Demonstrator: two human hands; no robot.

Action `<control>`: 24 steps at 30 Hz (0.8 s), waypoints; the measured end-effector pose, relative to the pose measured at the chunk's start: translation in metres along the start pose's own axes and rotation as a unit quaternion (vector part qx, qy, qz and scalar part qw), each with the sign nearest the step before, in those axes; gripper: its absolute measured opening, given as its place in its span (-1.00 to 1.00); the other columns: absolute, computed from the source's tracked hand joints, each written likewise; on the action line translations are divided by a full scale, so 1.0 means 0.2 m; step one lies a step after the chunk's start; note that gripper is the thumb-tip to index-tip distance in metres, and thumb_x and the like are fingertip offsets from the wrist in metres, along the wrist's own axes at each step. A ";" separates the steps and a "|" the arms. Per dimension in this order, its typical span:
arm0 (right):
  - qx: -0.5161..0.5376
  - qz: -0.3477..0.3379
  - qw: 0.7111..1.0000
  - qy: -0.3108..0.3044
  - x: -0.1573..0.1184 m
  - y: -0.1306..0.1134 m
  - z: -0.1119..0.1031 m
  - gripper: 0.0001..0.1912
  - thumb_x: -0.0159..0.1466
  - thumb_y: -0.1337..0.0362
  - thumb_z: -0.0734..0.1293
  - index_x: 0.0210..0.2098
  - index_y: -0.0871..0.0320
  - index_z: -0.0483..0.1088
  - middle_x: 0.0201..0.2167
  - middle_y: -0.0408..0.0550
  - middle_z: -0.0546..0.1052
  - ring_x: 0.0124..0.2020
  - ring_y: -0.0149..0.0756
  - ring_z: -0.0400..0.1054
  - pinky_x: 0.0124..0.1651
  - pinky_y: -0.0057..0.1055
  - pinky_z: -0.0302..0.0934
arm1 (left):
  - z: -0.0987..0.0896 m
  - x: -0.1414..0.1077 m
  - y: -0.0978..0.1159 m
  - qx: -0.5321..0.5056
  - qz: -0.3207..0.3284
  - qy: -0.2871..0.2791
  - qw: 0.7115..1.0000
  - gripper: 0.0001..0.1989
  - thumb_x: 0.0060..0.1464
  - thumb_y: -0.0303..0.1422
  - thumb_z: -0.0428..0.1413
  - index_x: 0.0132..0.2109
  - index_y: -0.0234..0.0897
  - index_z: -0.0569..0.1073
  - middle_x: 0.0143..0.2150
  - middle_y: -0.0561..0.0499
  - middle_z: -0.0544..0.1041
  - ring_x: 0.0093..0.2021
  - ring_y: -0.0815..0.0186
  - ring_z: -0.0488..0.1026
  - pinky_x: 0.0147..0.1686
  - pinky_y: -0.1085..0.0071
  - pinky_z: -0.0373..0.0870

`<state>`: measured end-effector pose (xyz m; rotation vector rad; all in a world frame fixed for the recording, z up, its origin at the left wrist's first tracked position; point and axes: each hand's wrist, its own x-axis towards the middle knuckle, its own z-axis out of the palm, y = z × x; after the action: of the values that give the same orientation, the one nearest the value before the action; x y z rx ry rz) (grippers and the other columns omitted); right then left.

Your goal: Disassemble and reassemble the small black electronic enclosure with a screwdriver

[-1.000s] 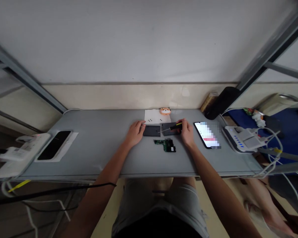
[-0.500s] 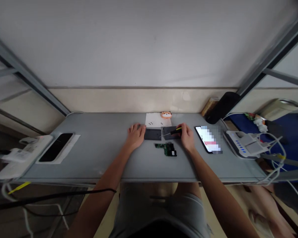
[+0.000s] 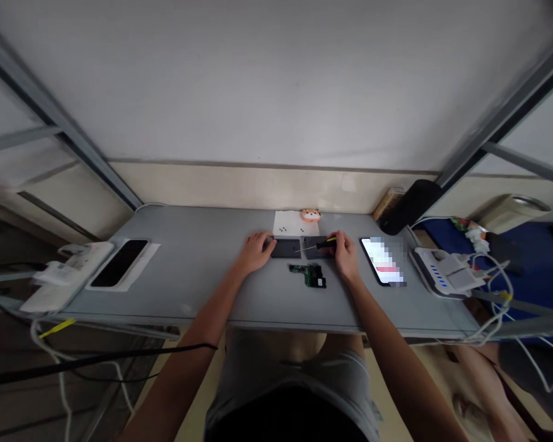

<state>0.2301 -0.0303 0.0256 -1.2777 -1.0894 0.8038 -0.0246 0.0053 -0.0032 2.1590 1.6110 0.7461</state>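
Note:
My left hand (image 3: 257, 252) holds the left edge of a dark, flat rectangular plate (image 3: 284, 249), thumb and fingers closed about that end. My right hand (image 3: 346, 253) is wrapped round a screwdriver (image 3: 326, 244) with a black and yellow handle. Its thin shaft points left, the tip over the held plate; whether it touches is too small to tell. Under the screwdriver lies a second dark plate (image 3: 314, 252), partly hidden by my right hand. Nearer me rests a green circuit board (image 3: 309, 275) with a black part. Several tiny dark screws (image 3: 282, 229) lie on white paper (image 3: 288, 220) behind the plates.
An orange animal-faced item (image 3: 310, 215) sits at the paper's corner. A lit phone (image 3: 381, 261) and a white power strip (image 3: 442, 273) with cables are at right, a black cylinder (image 3: 410, 205) behind them. A dark phone (image 3: 121, 263) and another power strip (image 3: 71, 276) lie at left.
My left hand's fingers, spread beside the plate before, have drawn together at its left edge. The screwdriver stays nearly in place in my right hand. The whole view has shifted slightly.

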 end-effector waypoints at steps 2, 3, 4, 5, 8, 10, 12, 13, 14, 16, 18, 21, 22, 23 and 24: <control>0.030 0.006 0.999 0.018 0.01 0.00 -0.01 -0.31 0.08 -0.49 0.25 -0.48 0.06 0.38 -0.75 -0.27 0.26 -0.68 -0.34 0.22 -0.59 -0.38 0.18 | 0.00 0.00 0.00 0.000 0.000 0.007 1.000 -0.77 0.38 -0.31 -0.01 0.04 -0.19 0.51 -0.03 -0.11 0.60 0.11 0.10 0.46 0.20 0.10 0.31; 0.055 0.012 0.998 0.028 0.01 0.00 -0.01 -0.31 0.08 -0.48 0.26 -0.49 0.06 0.38 -0.77 -0.27 0.26 -0.70 -0.35 0.19 -0.59 -0.38 0.17 | 0.00 -0.01 0.00 0.001 0.001 0.012 1.000 -0.76 0.39 -0.32 -0.03 0.04 -0.19 0.51 0.00 -0.12 0.60 0.13 0.10 0.45 0.20 0.10 0.31; 0.087 0.022 0.995 0.039 0.02 -0.01 -0.02 -0.32 0.08 -0.48 0.27 -0.49 0.06 0.37 -0.78 -0.28 0.25 -0.71 -0.36 0.16 -0.61 -0.38 0.16 | 0.00 -0.01 0.00 0.002 0.003 0.017 1.000 -0.74 0.39 -0.33 -0.05 0.03 -0.19 0.51 0.04 -0.12 0.59 0.14 0.11 0.45 0.21 0.11 0.32; 0.120 0.035 0.991 0.047 0.02 -0.01 -0.02 -0.32 0.07 -0.48 0.28 -0.49 0.06 0.36 -0.79 -0.28 0.25 -0.73 -0.38 0.14 -0.63 -0.39 0.14 | 0.00 -0.01 0.00 0.004 0.006 0.022 1.000 -0.74 0.40 -0.35 -0.06 0.03 -0.20 0.51 0.05 -0.13 0.59 0.14 0.11 0.46 0.20 0.11 0.33; 0.188 0.069 0.979 0.046 0.02 -0.02 -0.04 -0.32 0.04 -0.47 0.32 -0.49 0.06 0.35 -0.80 -0.33 0.16 -0.76 -0.41 0.09 -0.67 -0.42 0.05 | 0.00 -0.01 -0.01 0.009 0.019 0.032 0.999 -0.71 0.40 -0.37 -0.08 0.03 -0.21 0.52 0.04 -0.13 0.61 0.13 0.12 0.47 0.18 0.12 0.36; 0.211 0.078 0.973 0.042 0.02 -0.03 -0.05 -0.32 0.05 -0.47 0.32 -0.50 0.06 0.32 -0.77 -0.34 0.14 -0.77 -0.45 0.05 -0.69 -0.43 0.02 | 0.01 0.00 -0.02 0.010 0.023 0.034 0.999 -0.71 0.40 -0.36 -0.09 0.03 -0.22 0.52 0.04 -0.15 0.61 0.12 0.11 0.48 0.17 0.10 0.37; 0.228 0.085 0.969 0.051 0.03 -0.04 -0.06 -0.32 0.04 -0.47 0.34 -0.53 0.05 0.27 -0.72 -0.32 0.20 -0.76 -0.48 0.02 -0.70 -0.44 -0.01 | 0.02 0.00 -0.03 0.007 0.020 0.035 0.999 -0.70 0.40 -0.35 -0.09 0.03 -0.21 0.53 0.04 -0.15 0.61 0.12 0.10 0.48 0.18 0.09 0.37; 0.233 0.088 0.967 0.060 0.03 -0.04 -0.06 -0.32 0.03 -0.46 0.36 -0.54 0.05 0.23 -0.70 -0.32 0.22 -0.75 -0.50 0.00 -0.71 -0.45 -0.03 | 0.02 0.00 -0.03 0.004 0.018 0.036 0.999 -0.70 0.40 -0.35 -0.09 0.03 -0.21 0.53 0.04 -0.14 0.61 0.12 0.11 0.48 0.18 0.09 0.36; 0.234 0.090 0.966 0.066 0.04 -0.04 -0.07 -0.31 0.02 -0.45 0.37 -0.54 0.05 0.21 -0.68 -0.31 0.23 -0.75 -0.51 -0.02 -0.71 -0.45 -0.05 | 0.03 0.00 -0.03 0.001 0.016 0.035 0.999 -0.70 0.40 -0.34 -0.09 0.03 -0.20 0.53 0.04 -0.13 0.61 0.13 0.11 0.48 0.19 0.10 0.36; 0.224 0.083 0.969 0.064 0.05 -0.04 -0.09 -0.30 0.01 -0.45 0.37 -0.56 0.05 0.15 -0.67 -0.32 0.20 -0.73 -0.51 -0.04 -0.73 -0.47 -0.11 | 0.03 0.01 -0.04 -0.004 0.014 0.034 0.999 -0.70 0.41 -0.33 -0.08 0.04 -0.19 0.53 0.04 -0.12 0.61 0.14 0.12 0.47 0.20 0.11 0.35; 0.202 0.062 0.976 0.048 0.06 -0.04 -0.11 -0.29 0.04 -0.45 0.35 -0.58 0.04 0.09 -0.67 -0.31 0.13 -0.71 -0.48 -0.01 -0.72 -0.47 -0.11 | 0.03 0.01 -0.05 -0.008 0.016 0.034 0.999 -0.70 0.41 -0.33 -0.08 0.06 -0.20 0.52 0.05 -0.12 0.61 0.14 0.13 0.47 0.21 0.11 0.34; 0.174 0.023 0.984 0.019 0.05 -0.07 -0.15 -0.28 0.07 -0.42 0.35 -0.65 0.04 0.02 -0.68 -0.29 0.05 -0.68 -0.46 -0.01 -0.67 -0.45 -0.05 | 0.03 0.01 -0.06 -0.010 0.019 0.039 0.999 -0.69 0.40 -0.34 -0.07 0.12 -0.20 0.49 0.05 -0.13 0.60 0.13 0.13 0.48 0.20 0.10 0.35; 0.166 0.010 0.986 0.007 0.04 -0.09 -0.16 -0.27 0.09 -0.40 0.35 -0.67 0.04 0.01 -0.68 -0.28 0.04 -0.67 -0.46 -0.02 -0.65 -0.44 -0.04 | 0.02 0.01 -0.06 -0.010 0.019 0.041 0.999 -0.69 0.40 -0.34 -0.07 0.14 -0.21 0.47 0.02 -0.13 0.61 0.11 0.14 0.49 0.19 0.11 0.37; 0.159 -0.005 0.987 -0.002 0.04 -0.11 -0.18 -0.27 0.08 -0.40 0.36 -0.70 0.05 0.02 -0.68 -0.26 0.05 -0.66 -0.45 -0.01 -0.63 -0.44 -0.03 | 0.02 0.01 -0.06 -0.010 0.020 0.042 0.999 -0.69 0.39 -0.36 -0.07 0.15 -0.22 0.46 -0.02 -0.12 0.62 0.08 0.14 0.51 0.17 0.12 0.38; 0.155 -0.026 0.988 0.003 0.03 -0.14 -0.20 -0.27 0.08 -0.37 0.39 -0.70 0.06 0.03 -0.66 -0.23 0.12 -0.62 -0.43 0.07 -0.59 -0.43 0.02 | 0.02 0.01 -0.06 -0.010 0.020 0.043 0.999 -0.69 0.38 -0.37 -0.06 0.16 -0.22 0.45 -0.06 -0.11 0.62 0.05 0.15 0.52 0.15 0.12 0.40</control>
<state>0.2664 -0.0421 0.0551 -0.9844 -0.9464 0.8902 -0.0311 0.0107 -0.0131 2.1790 1.5979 0.8745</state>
